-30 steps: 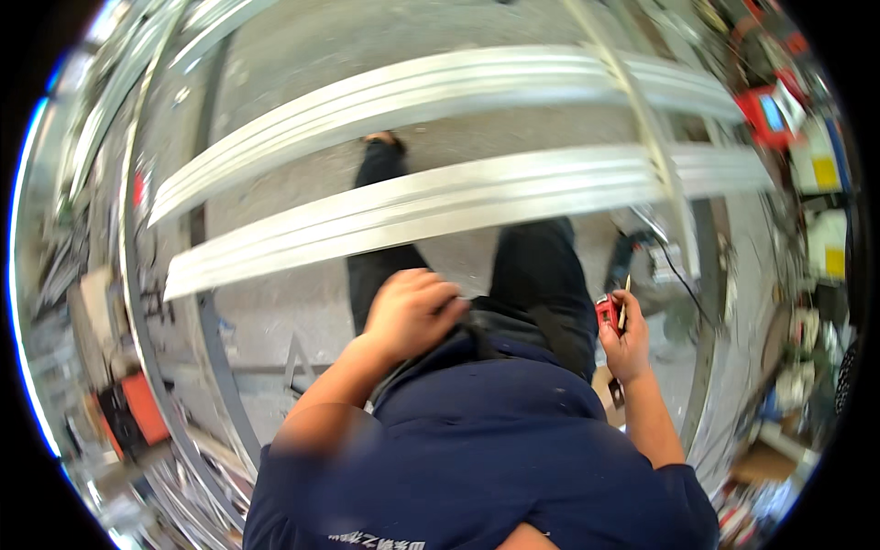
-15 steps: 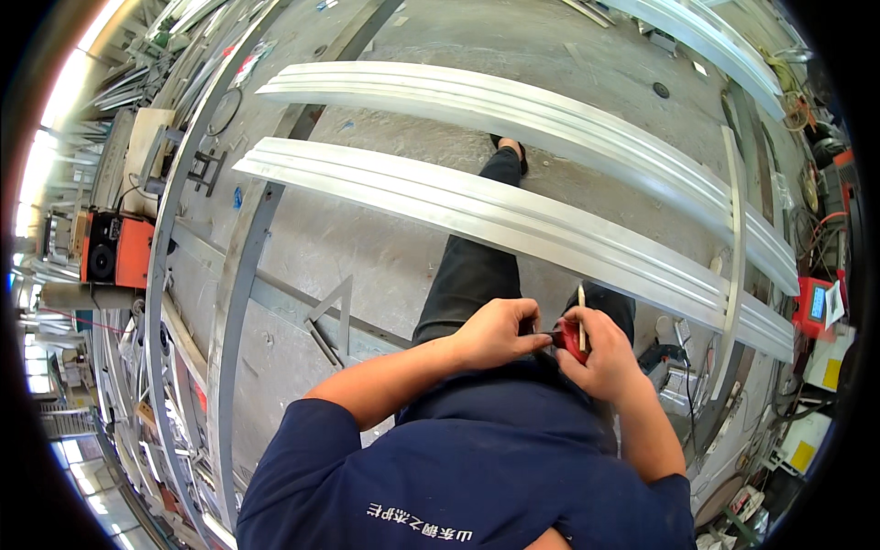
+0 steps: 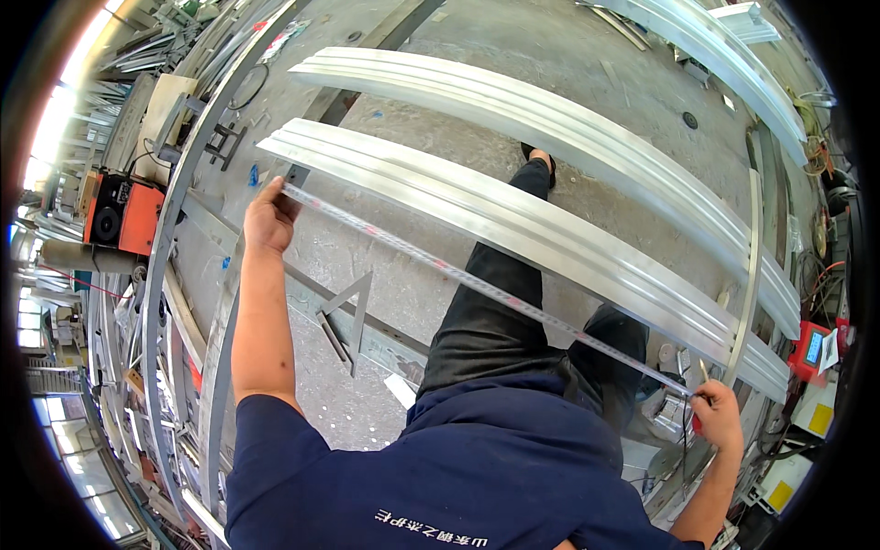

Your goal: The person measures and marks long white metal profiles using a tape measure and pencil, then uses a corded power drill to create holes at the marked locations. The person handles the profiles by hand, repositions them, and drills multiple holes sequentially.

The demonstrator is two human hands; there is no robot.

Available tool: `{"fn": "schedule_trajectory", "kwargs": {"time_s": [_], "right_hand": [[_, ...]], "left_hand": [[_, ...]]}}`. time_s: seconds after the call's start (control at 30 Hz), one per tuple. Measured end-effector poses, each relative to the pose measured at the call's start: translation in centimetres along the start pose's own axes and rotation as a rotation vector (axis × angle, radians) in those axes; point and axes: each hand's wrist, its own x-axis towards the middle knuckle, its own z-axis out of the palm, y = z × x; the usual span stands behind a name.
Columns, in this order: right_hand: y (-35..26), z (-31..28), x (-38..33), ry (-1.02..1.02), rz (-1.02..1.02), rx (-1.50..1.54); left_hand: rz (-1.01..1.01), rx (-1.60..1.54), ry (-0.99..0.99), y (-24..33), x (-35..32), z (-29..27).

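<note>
A steel tape measure's pale blade (image 3: pixel 440 265) is pulled out taut and slants across in front of my body. My left hand (image 3: pixel 269 220) pinches its free end close to the left end of the near ribbed metal profile (image 3: pixel 495 209). My right hand (image 3: pixel 720 420) is closed round the red tape measure case (image 3: pixel 697 425), mostly hidden by the fingers. A thin light-coloured stick, perhaps a pencil (image 3: pixel 703 368), pokes up from the same hand. The blade runs on my side of the near profile, apart from it along the middle.
A second ribbed profile (image 3: pixel 550 124) lies beyond the first. Both rest across a steel frame (image 3: pixel 229 302), and a narrow bar (image 3: pixel 750 275) crosses them at the right. A metal set square (image 3: pixel 356 316) is at the left. An orange machine (image 3: pixel 137 217) stands further left.
My hands were together at my waist around the red tape measure. Now they are wide apart, left hand up and left, right hand out right, with the blade drawn out between them.
</note>
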Motion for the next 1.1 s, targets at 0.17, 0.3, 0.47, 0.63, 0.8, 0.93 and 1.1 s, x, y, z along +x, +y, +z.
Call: {"fn": "schedule_trajectory", "kwargs": {"time_s": [0.17,0.3,0.47,0.63,0.8,0.93,1.1], "right_hand": [[-6.2,0.6,2.5,0.038,-0.033,-0.031],[-9.0,3.5,5.4,0.061,-0.270,-0.141],[-15.7,6.6,6.7,0.137,-0.298,-0.194],[-15.3,6.5,7.5,0.153,-0.287,-0.160],[-12.2,5.5,7.7,0.157,-0.210,-0.169],[-11.6,5.6,8.1,0.161,-0.221,-0.172],[-10.3,5.4,8.6,0.180,-0.188,-0.091]], "left_hand": [[-0.026,-0.116,0.005,-2.9,0.2,0.9],[-0.074,0.039,-0.075,-7.2,-4.6,6.6],[-0.078,0.108,-0.083,-9.0,-5.5,8.8],[0.005,0.205,0.149,-7.1,2.8,4.9],[-0.014,0.269,0.183,-7.2,6.8,3.3],[-0.036,0.282,0.203,-8.5,7.3,3.8],[-0.047,0.255,0.174,-9.2,6.5,4.7]]}}
